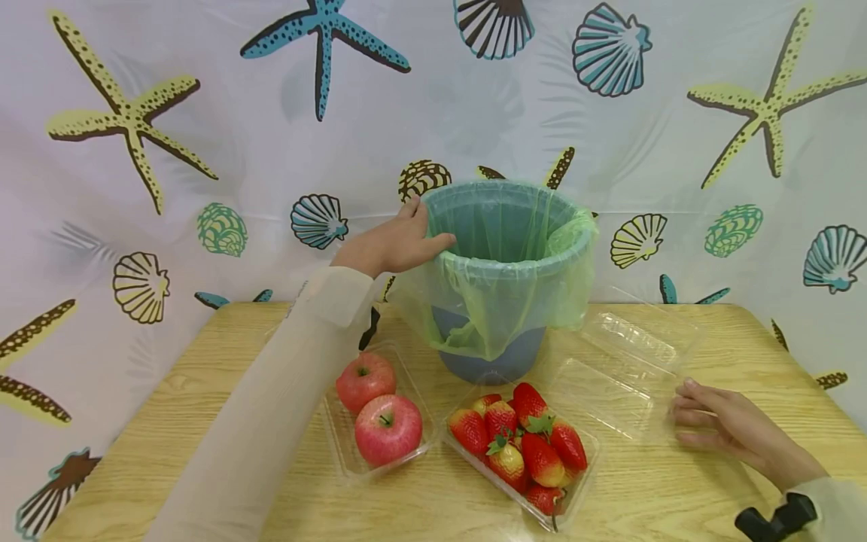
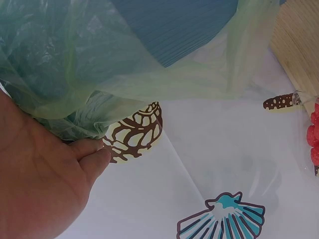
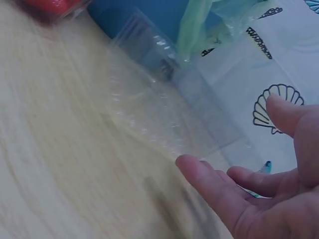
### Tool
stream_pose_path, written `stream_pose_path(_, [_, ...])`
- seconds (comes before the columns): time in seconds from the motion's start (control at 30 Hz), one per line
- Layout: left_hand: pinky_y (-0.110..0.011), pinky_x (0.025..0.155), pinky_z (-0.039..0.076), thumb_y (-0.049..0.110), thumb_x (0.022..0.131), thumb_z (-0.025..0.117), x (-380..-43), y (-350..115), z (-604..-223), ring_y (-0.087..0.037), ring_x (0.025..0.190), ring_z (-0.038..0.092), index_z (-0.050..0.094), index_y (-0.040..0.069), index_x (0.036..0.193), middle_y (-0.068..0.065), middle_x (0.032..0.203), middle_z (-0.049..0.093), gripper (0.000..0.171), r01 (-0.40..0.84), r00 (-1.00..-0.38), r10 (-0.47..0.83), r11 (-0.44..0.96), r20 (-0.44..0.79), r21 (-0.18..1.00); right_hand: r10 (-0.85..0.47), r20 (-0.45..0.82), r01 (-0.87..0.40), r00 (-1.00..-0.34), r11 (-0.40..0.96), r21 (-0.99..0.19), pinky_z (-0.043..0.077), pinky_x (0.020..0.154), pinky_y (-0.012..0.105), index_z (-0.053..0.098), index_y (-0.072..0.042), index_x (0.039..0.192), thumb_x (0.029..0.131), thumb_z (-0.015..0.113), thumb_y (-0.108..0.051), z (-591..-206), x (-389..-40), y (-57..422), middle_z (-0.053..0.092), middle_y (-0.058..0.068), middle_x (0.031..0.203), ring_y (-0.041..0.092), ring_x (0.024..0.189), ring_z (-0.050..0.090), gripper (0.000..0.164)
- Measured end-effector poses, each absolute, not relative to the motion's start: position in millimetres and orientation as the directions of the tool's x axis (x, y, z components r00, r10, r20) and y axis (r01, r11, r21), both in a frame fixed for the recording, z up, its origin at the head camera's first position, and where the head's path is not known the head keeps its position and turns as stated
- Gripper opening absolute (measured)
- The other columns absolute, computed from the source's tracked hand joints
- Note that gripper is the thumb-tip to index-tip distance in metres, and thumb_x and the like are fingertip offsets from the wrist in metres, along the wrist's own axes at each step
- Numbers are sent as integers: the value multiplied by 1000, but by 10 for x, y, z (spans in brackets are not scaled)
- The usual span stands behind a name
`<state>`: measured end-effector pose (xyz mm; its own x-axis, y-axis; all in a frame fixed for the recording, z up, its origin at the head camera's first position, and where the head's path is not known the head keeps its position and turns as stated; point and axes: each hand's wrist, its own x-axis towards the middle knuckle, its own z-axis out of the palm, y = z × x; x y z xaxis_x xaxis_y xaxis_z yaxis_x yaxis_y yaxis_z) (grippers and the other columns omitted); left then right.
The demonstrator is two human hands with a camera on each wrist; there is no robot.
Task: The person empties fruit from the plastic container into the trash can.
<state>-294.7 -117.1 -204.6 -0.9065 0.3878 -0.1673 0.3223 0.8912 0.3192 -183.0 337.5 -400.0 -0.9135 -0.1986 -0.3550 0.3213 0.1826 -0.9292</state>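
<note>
A blue trash bin (image 1: 491, 367) stands at the back of the table, lined with a thin green plastic bag (image 1: 484, 305) folded over its rim. My left hand (image 1: 393, 242) grips the bin's left rim through the bag, thumb over the edge and fingers along the outside. The left wrist view shows the fingers against the bag (image 2: 65, 94). To the bin's right lies a clear plastic container (image 1: 633, 346) with its lid area spread open. My right hand (image 1: 738, 429), fingers loosely extended, is beside its near right corner and holds nothing.
Left of centre, a clear tray (image 1: 352, 470) holds two apples (image 1: 388, 430), partly behind my left forearm. Another clear tray (image 1: 497, 482) with several strawberries (image 1: 542, 459) sits in front of the bin. A patterned cloth (image 1: 257, 150) hangs behind the table (image 1: 169, 429).
</note>
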Motion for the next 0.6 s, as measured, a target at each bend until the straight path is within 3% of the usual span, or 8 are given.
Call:
stream_pose_path(0.13, [-50,118,12,55,99,28,-2952,-1174,-2051,-31,148,-9,-16,3,150,-13,157,-24,85,327,-905,392,891,-167,316,-175,-326,275,-929,263,-925,53,89,39,5,16,146,102,32,-44,-3898,-1836,3444,50,13,131,-4,94,61,79])
stream_pose_path(0.23, [-49,118,12,55,99,28,-2948,-1174,-2049,-31,148,-8,-15,3,150,-13,157,-23,85,326,-905,391,890,-167,318,-171,-300,248,-938,270,-930,53,89,40,2,15,147,103,32,-43,-3829,-1850,3501,47,13,132,-6,94,61,79])
stream_pose_path(0.4, [-49,118,12,55,99,28,-2951,-1176,-2052,-30,148,-10,-15,3,150,-13,157,-24,85,328,-904,393,889,-168,318,-170,-258,211,-951,252,-944,55,86,40,1,15,147,103,34,-41,-3707,-1889,3561,53,-17,107,-5,93,62,78])
stream_pose_path(0.6, [-48,118,12,55,99,28,-2954,-1170,-2050,-30,148,-11,-15,2,150,-14,157,-24,85,330,-904,394,890,-166,315,-200,-189,137,-961,247,-959,56,83,37,3,16,145,104,33,-37,-3553,-1941,3547,54,-24,104,-6,94,62,74])
